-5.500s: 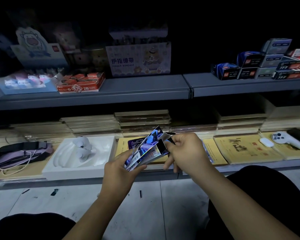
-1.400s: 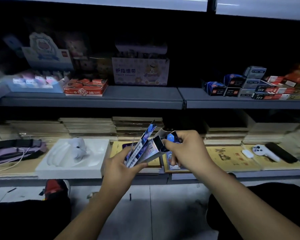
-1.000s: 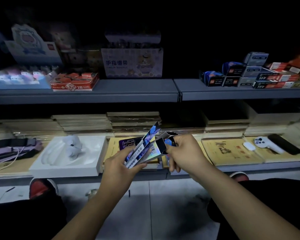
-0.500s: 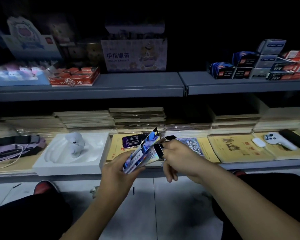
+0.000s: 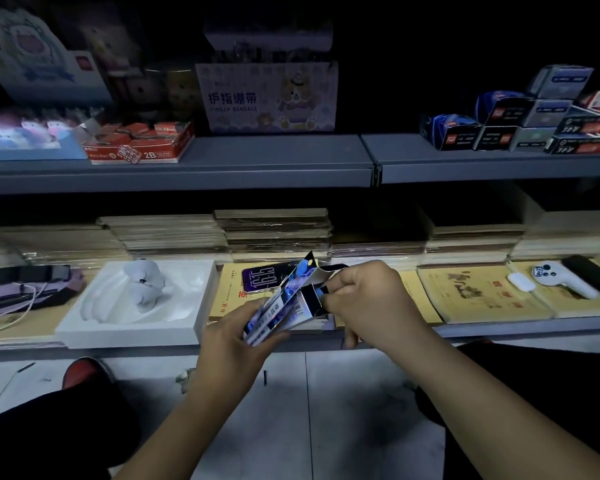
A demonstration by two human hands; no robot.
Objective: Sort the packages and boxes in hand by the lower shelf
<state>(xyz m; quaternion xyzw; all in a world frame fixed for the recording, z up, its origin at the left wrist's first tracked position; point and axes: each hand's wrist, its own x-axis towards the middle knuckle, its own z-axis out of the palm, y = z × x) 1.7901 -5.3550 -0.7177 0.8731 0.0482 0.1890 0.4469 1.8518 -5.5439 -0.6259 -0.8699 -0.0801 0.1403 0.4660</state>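
Now: left hand (image 5: 234, 341) grips box (image 5: 284, 310) base; right hand (image 5: 368, 299) pinches flap (image 5: 321, 271). Best: steady base, ease flap without creasing.

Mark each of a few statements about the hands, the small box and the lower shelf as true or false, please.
1. Both hands hold the small blue box. True: the left hand grips its lower end, and the right hand pinches its open flap end.
2. The phone lies in the white tray. False: it lies on a yellow booklet right of the tray.
3. A white plush toy sits in the white tray. True.
4. The red 2B carton stands on the floor. False: it is on the upper shelf.
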